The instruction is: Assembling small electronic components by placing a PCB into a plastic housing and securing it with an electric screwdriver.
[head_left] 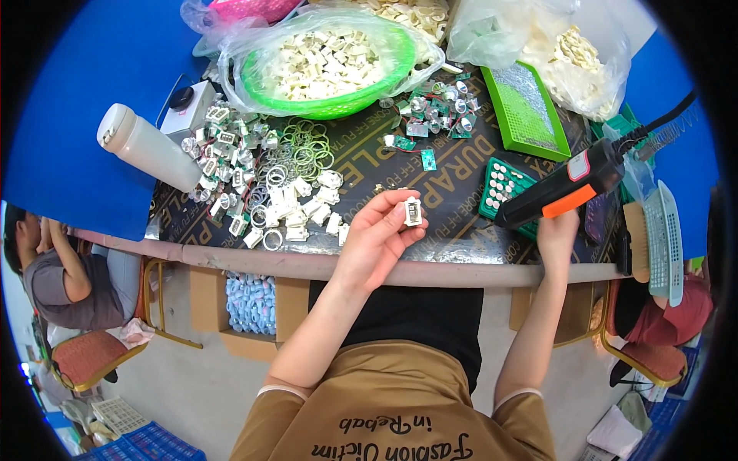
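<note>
Left hand (377, 230) raised palm-up over near table edge (430, 270) — fingers pinch 1 small white housing (413, 211). Right hand (557, 234), wrist bent, grips black-orange power tool (565, 187), angled twd far right.

Just one head-mounted fisheye view, looking steeply down from above the worktable (231, 257) edge. Sits close over both hands, lap below, edges bending toward the rim.

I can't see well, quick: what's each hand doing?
Left hand: closed on a small white plastic piece.
Right hand: closed on a black and orange power tool.
</note>
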Available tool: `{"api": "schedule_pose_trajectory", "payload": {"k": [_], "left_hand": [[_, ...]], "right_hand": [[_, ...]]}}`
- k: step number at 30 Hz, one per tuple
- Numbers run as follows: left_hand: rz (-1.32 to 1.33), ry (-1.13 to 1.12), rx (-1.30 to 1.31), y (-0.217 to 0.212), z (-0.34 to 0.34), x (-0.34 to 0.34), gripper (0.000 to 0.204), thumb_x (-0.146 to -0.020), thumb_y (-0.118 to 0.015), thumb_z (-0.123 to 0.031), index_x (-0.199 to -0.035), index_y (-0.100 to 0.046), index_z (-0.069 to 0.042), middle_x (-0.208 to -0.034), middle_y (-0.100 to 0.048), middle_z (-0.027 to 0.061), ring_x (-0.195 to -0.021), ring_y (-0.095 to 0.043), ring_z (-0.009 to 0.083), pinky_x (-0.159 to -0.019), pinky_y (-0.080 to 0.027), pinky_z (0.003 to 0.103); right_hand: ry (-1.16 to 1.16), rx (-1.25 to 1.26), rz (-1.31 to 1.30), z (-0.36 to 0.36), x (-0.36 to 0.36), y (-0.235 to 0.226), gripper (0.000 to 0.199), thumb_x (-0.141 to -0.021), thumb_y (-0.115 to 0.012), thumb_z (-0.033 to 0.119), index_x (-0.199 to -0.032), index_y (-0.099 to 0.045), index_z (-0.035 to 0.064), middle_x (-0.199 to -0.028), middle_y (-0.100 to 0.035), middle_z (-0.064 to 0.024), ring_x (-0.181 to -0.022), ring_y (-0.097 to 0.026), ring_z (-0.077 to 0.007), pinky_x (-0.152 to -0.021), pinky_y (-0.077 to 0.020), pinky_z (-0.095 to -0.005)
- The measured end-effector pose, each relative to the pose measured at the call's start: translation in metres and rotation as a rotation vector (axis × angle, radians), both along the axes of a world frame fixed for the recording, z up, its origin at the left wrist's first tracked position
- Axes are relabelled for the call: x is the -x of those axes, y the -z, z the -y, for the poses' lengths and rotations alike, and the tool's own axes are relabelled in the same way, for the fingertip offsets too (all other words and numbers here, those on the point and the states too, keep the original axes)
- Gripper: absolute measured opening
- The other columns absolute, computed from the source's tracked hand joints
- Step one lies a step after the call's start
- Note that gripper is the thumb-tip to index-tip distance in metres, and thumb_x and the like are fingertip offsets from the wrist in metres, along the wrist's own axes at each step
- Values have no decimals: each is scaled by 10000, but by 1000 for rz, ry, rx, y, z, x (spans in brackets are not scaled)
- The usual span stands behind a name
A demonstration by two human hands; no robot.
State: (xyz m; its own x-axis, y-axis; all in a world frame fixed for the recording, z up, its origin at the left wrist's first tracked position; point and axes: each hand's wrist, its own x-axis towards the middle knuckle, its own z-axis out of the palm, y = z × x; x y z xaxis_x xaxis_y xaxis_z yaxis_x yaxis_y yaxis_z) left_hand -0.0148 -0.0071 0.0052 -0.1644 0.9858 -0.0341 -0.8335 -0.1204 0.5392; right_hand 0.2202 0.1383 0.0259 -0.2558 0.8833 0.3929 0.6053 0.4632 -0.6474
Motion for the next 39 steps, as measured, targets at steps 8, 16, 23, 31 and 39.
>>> {"api": "schedule_pose_trajectory", "payload": {"k": [8, 16, 23, 31, 39], "left_hand": [[-37, -23, 20, -1, 0, 0, 222, -891, -479, -115, -1084, -505, -9, -951, -560, 70, -867, -573, 172, -764, -490, 287], [-23, -17, 19, -2, -2, -5, 208, -887, -488, -104, -1072, -514, -14, -957, -563, 54, -888, -557, 134, -775, -490, 286], [-52, -44, 35, 2, -2, -3, 200, -883, -496, -100, -1064, -526, -21, -952, -568, 45, -872, -554, 121, -748, -485, 273], [-181, -155, 97, 4, -3, -8, 189, -866, -518, -75, -1039, -563, -14, -956, -583, 47, -827, -558, 104, -720, -474, 254], [-458, -231, 8, 5, -3, -10, 175, -835, -522, 10, -994, -594, 9, -901, -577, 39, -766, -541, 91, -706, -456, 222]], "right_hand": [[-276, -111, -437, 99, 49, -28, 112, -689, -599, -72, -767, -580, 7, -746, -578, -79, -703, -549, -172, -648, -426, -247], [-350, -380, -269, 79, 118, -13, 88, -663, -624, -32, -721, -586, 22, -712, -587, -84, -627, -552, -248, -551, -439, -320], [-393, -462, -228, 78, 123, -8, 122, -614, -581, -33, -714, -593, 36, -710, -593, -65, -627, -561, -236, -548, -443, -322], [-463, -256, -257, 74, 121, -6, 107, -625, -598, -59, -711, -598, 5, -693, -600, -84, -617, -568, -218, -552, -447, -289], [-568, 868, -688, 55, 117, -14, 126, -719, -622, -34, -834, -573, -16, -735, -602, -50, -655, -592, -110, -563, -454, -214]]}}
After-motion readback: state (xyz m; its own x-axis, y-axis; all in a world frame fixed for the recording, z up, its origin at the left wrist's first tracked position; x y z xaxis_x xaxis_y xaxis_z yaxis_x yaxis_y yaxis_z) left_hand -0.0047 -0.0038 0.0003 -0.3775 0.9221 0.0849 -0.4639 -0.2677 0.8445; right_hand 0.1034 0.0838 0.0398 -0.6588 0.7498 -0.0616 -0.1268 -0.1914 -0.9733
